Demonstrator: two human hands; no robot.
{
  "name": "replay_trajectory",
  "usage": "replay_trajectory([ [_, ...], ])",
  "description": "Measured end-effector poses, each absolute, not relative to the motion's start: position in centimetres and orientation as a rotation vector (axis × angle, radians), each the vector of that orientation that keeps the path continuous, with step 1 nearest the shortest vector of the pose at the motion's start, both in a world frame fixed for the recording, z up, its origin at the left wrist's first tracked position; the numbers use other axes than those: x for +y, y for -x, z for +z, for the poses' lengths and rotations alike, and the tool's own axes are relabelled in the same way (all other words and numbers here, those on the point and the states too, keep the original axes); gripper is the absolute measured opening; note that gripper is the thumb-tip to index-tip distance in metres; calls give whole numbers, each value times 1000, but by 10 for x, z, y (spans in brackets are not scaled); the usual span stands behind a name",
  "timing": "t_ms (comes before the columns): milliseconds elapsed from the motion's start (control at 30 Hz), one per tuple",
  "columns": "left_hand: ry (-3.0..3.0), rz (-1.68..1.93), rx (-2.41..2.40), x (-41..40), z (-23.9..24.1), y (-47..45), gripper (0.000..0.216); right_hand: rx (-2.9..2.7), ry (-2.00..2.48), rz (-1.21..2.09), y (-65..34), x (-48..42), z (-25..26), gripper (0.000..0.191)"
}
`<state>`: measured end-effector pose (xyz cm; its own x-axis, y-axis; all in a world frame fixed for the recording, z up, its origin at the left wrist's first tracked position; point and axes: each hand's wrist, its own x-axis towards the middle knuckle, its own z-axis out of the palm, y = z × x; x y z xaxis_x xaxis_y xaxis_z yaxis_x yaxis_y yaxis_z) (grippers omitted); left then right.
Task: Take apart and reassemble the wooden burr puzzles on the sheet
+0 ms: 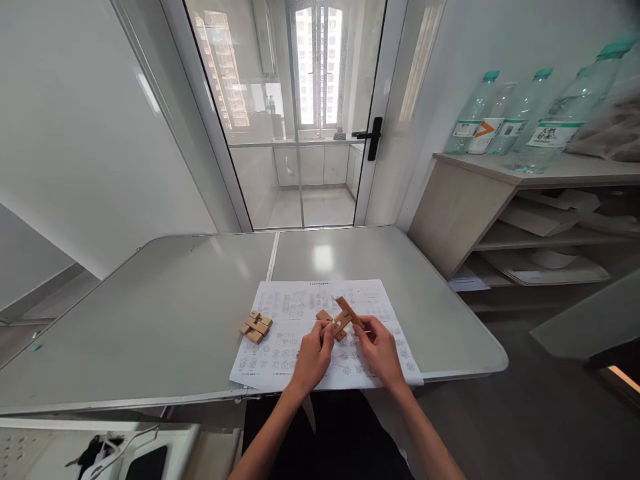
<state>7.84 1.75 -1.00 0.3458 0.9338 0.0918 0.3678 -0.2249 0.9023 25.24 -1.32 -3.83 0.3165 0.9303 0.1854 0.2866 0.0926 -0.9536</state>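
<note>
Both my hands meet over a printed instruction sheet (300, 300) on the grey table (175, 313). Between them is a cluster of interlocked wooden puzzle bars (341, 318), crossed and partly raised off the paper. My left hand (314, 357) pinches the left side of the cluster with curled fingers. My right hand (381, 348) grips the right side, one bar slanting up from its fingertips. A second, assembled group of wooden bars (256, 326) lies at the sheet's left edge, a hand's width from my left hand.
A glass door (300, 113) with a black handle (373, 137) stands beyond the table. To the right is a wooden shelf unit (465, 200) with several water bottles (520, 113) on top and papers inside. A white rack with dark items (115, 453) sits at lower left.
</note>
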Motion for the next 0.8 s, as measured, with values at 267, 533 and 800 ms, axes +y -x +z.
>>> replay_trajectory([
  [267, -1745, 859, 1147, 17, -12, -78, 39, -1164, 1435, 705, -252, -15, -39, 28],
  [533, -1734, 866, 1159, 18, -14, -78, 39, -1185, 1440, 663, -251, -17, -40, 27],
  [800, -1723, 855, 1151, 19, -16, -77, 39, -1225, 1429, 664, -249, -19, -40, 27],
])
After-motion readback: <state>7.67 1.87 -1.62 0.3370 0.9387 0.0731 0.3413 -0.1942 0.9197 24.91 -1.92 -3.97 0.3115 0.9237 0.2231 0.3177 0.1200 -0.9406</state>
